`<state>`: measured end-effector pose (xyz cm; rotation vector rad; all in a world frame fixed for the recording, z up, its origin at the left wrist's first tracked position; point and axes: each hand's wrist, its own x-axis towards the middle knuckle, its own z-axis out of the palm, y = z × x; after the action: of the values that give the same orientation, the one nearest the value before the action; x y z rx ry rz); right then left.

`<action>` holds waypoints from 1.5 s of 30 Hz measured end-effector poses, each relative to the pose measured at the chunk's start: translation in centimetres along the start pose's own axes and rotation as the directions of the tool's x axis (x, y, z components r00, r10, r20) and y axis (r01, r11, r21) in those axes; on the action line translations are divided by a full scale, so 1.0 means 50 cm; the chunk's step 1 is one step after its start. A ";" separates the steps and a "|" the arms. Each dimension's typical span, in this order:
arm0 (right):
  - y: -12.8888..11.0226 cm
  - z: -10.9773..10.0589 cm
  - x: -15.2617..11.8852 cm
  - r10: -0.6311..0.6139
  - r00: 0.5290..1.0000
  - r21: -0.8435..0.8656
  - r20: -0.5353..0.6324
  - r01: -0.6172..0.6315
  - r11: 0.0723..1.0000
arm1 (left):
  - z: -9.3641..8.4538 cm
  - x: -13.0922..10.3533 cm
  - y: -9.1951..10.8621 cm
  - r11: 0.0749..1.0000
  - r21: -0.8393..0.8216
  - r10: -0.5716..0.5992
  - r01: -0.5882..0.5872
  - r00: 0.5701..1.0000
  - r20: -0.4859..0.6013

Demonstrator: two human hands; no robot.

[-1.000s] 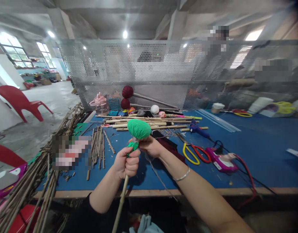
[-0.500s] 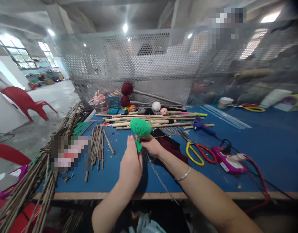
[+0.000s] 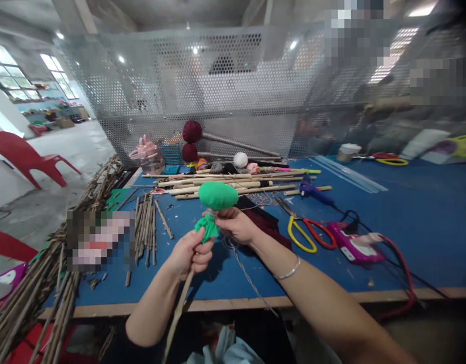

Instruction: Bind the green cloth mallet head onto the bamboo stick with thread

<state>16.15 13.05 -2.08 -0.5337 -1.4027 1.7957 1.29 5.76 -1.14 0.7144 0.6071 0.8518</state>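
Note:
A green cloth-covered ball (image 3: 218, 195) tops a thin wooden stick (image 3: 179, 307), held upright at a slant over the table. Grey string is bound round the neck under the ball, and gathered green cloth (image 3: 207, 228) flares out below it. My left hand (image 3: 189, 255) is wrapped round the stick and the cloth's lower edge. At the neck my right hand (image 3: 238, 225) pinches the binding; its fingertips are partly hidden. Loose grey string (image 3: 242, 265) trails below my right hand to the table's front edge. Dark red cloth (image 3: 268, 227) lies behind my right forearm.
Scissors (image 3: 308, 235) with yellow and red handles lie right, near a blue glue gun (image 3: 312, 189) and a purple power strip (image 3: 354, 245). Wooden sticks (image 3: 145, 227) and two dark red ball-headed sticks (image 3: 192, 131) lie left and behind. Bundled twigs (image 3: 46, 283) line the left edge.
My left hand has moved down from beside the neck and closed round the stick. The gathered cloth and the stick now show. The camera view has shifted slightly.

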 end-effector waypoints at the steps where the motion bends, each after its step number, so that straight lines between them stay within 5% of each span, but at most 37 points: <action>1: -0.001 0.003 -0.001 0.006 1.000 0.034 0.012 -0.006 0.999 | -0.004 0.002 0.002 0.998 -0.061 -0.032 0.035 0.998 0.059; 3: -0.004 0.008 -0.004 0.025 0.999 0.088 0.027 -0.027 0.996 | -0.009 0.004 0.006 0.990 -0.099 -0.088 0.097 0.992 0.088; 6: -0.015 0.008 -0.007 0.056 0.998 0.115 0.021 -0.058 0.992 | 0.000 0.001 0.011 0.997 0.055 -0.034 0.044 0.985 -0.171; 9: -0.031 0.000 -0.006 0.032 0.997 0.095 -0.071 -0.025 0.995 | 0.032 -0.013 0.007 0.896 0.437 0.303 -0.080 0.829 -0.469; 11: -0.040 -0.006 -0.003 -0.010 0.988 0.050 -0.154 0.018 0.999 | 0.058 -0.023 -0.004 0.727 0.682 0.497 -0.084 0.750 -0.437; 13: -0.045 -0.010 0.000 -0.045 0.976 0.004 -0.215 0.047 0.999 | 0.075 -0.026 -0.020 0.593 0.801 0.563 -0.075 0.751 -0.346; 17: -0.051 -0.007 0.000 -0.081 0.970 -0.048 -0.231 0.071 0.996 | 0.071 -0.015 -0.038 0.497 0.865 0.683 -0.074 0.648 -0.337; 19: -0.054 -0.005 -0.003 -0.075 0.981 -0.047 -0.180 0.067 0.997 | 0.060 -0.014 -0.035 0.554 0.827 0.647 -0.099 0.677 -0.352; 24: -0.050 -0.003 -0.004 0.000 1.000 0.013 -0.026 0.001 1.000 | 0.053 -0.031 -0.023 0.857 0.489 0.376 -0.163 0.846 -0.377; 28: -0.029 0.007 0.002 -0.066 0.995 -0.007 -0.070 0.066 0.998 | 0.043 -0.037 -0.031 0.930 0.318 0.287 -0.183 0.903 -0.321; 30: -0.015 0.015 0.005 -0.082 0.991 -0.025 -0.104 0.080 0.996 | 0.035 -0.034 -0.035 0.927 0.351 0.258 -0.132 0.903 -0.343; 32: -0.002 0.023 0.009 -0.092 0.985 -0.057 -0.145 0.084 0.995 | 0.032 -0.030 -0.038 0.874 0.480 0.300 -0.074 0.860 -0.413; 37: 0.010 0.019 0.015 -0.151 0.969 -0.061 -0.198 0.141 0.988 | 0.035 -0.026 -0.036 0.499 0.866 0.671 -0.026 0.644 -0.367; 40: 0.000 0.003 0.009 -0.061 0.991 -0.047 -0.122 0.055 0.997 | 0.033 -0.028 -0.027 0.517 0.855 0.648 -0.037 0.669 -0.364; 45: -0.015 -0.013 0.001 0.015 0.993 -0.002 -0.114 -0.015 1.000 | 0.032 -0.024 -0.025 0.735 0.662 0.505 -0.148 0.771 -0.388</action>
<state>16.82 13.56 -1.59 -0.6401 -1.3266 1.7471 2.36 3.70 -0.87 1.2040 1.3415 1.2504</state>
